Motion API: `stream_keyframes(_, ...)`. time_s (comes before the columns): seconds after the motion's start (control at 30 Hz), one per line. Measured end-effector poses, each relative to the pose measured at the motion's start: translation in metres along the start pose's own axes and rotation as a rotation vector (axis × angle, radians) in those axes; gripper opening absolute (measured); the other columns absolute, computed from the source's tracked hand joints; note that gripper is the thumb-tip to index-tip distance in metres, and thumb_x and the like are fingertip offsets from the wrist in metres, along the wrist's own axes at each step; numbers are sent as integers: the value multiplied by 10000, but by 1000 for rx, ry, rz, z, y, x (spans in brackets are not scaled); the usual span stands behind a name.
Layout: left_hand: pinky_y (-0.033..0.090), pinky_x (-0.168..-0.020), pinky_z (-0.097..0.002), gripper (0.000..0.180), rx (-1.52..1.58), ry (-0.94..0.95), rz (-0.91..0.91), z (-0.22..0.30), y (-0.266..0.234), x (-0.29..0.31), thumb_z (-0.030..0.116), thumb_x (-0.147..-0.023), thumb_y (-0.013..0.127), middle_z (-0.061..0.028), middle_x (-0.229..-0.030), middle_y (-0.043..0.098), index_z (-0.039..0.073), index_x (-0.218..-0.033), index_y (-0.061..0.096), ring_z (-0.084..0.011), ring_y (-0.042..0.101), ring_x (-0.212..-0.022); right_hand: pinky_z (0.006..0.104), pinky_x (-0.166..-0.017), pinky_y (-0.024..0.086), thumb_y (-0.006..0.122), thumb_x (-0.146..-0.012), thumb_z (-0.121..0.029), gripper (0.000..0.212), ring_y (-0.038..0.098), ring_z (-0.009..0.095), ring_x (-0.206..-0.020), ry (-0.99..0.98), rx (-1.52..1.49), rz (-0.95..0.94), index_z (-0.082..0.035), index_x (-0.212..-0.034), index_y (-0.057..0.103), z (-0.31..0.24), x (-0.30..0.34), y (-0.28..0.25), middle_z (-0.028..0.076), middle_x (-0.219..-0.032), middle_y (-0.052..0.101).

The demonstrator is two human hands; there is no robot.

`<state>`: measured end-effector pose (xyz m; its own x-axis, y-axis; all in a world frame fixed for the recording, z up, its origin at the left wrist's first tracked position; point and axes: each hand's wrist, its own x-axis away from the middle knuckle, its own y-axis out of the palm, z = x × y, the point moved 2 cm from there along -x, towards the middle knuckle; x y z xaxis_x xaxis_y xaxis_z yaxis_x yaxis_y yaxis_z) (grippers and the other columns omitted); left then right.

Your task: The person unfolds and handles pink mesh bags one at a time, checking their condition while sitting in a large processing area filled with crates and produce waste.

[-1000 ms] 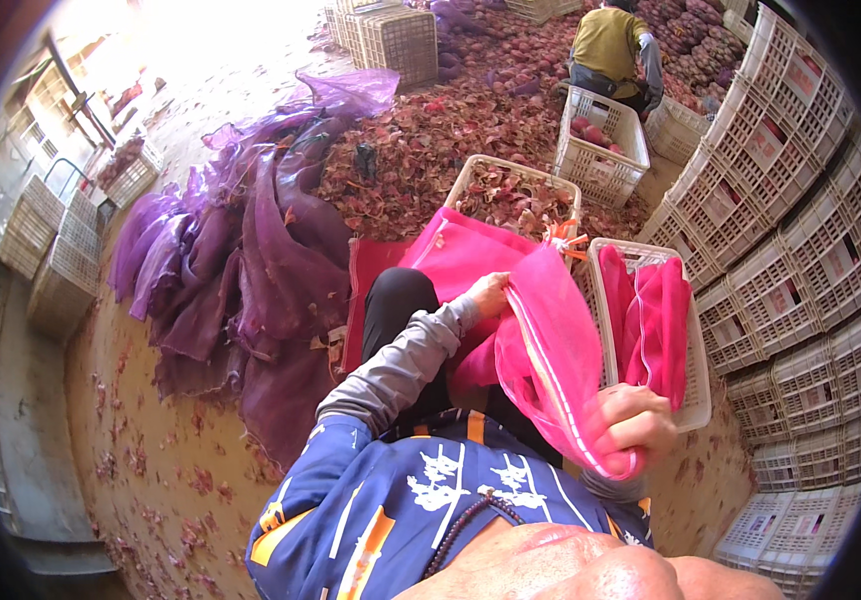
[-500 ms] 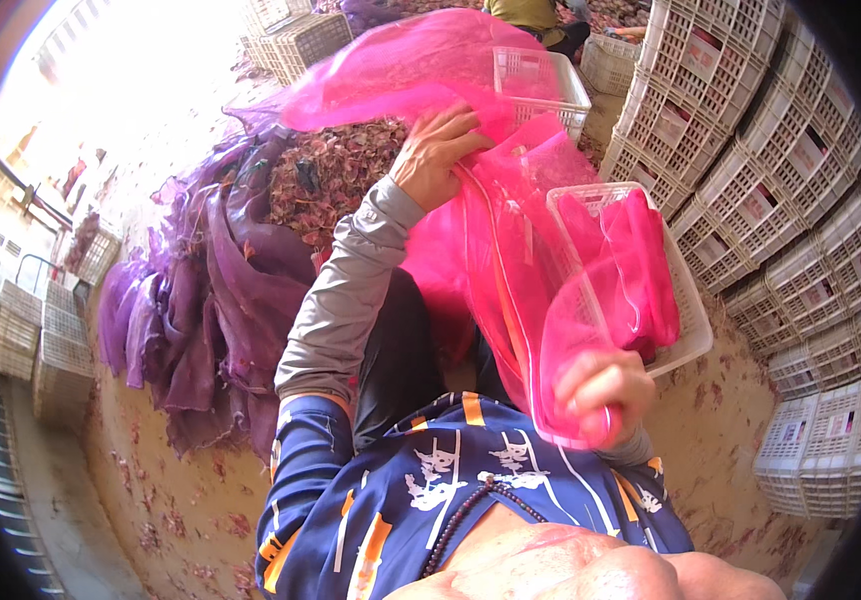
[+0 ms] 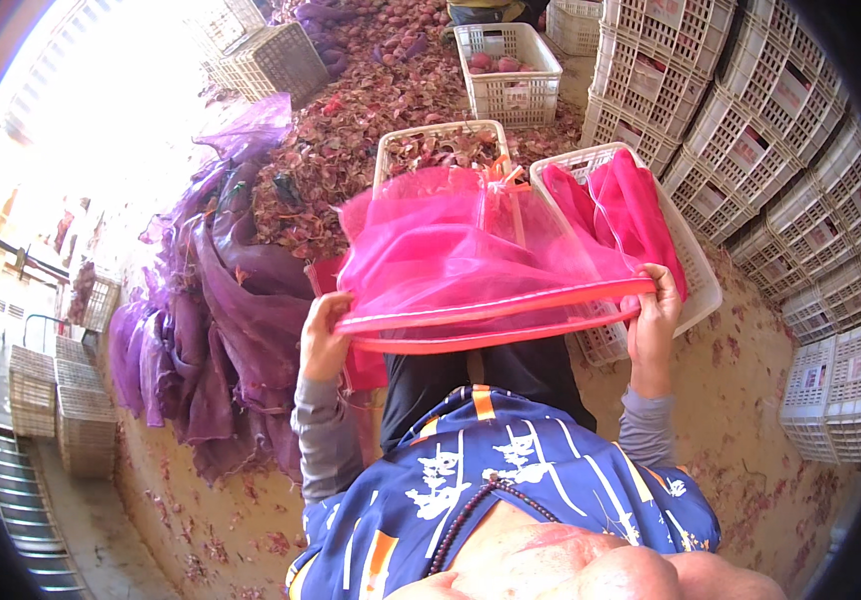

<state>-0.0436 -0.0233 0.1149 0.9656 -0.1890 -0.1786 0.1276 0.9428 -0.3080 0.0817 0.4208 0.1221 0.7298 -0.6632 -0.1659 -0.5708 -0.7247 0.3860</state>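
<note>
A pink mesh bag (image 3: 471,260) is stretched wide in front of my lap, its hemmed mouth toward me. My left hand (image 3: 325,335) grips the left corner of that hem. At the other corner, my right hand (image 3: 656,310) is closed on the hem. Beyond the bag stands a white plastic crate (image 3: 441,128), partly covered by it, with dry skins showing inside. Folded pink mesh bags (image 3: 636,215) fill another white crate (image 3: 701,285) beside my right hand. Purple mesh netting (image 3: 241,310) lies heaped to the left of my left hand.
Onion skins (image 3: 351,120) are piled ahead. A crate with several red onions (image 3: 511,95) stands farther off, near another person (image 3: 486,12). Tall stacks of white crates (image 3: 741,130) line the right side. More crates (image 3: 86,420) stand at the left, by a metal grating (image 3: 26,500).
The pink bag has come down from its billowing spread and is now pulled taut sideways. My left hand moved back toward me and left; my right hand moved forward. The crates ahead are now uncovered.
</note>
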Motion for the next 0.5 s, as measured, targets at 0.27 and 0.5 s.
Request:
stream_keyframes(0.27, 475, -748, -248, 260, 704, 51, -17, 14, -11, 57, 134, -871, 679, -25, -978, 591, 34, -1082, 564, -104, 573, -866, 261, -692, 475, 580, -787, 100, 241, 580, 137, -772, -371, 429, -384, -32, -969, 667, -27, -9, 32, 49, -854, 606)
stream_keyframes(0.5, 512, -838, -383, 176, 1340, 66, 518, 28, -28, 47, 125, -933, 574, -82, -1081, 609, 67, -1096, 602, -211, 612, -949, 260, -701, 483, 646, -814, 20, 112, 597, 136, -793, 128, 418, -1044, -28, -896, 705, -27, 16, 43, 55, -909, 607)
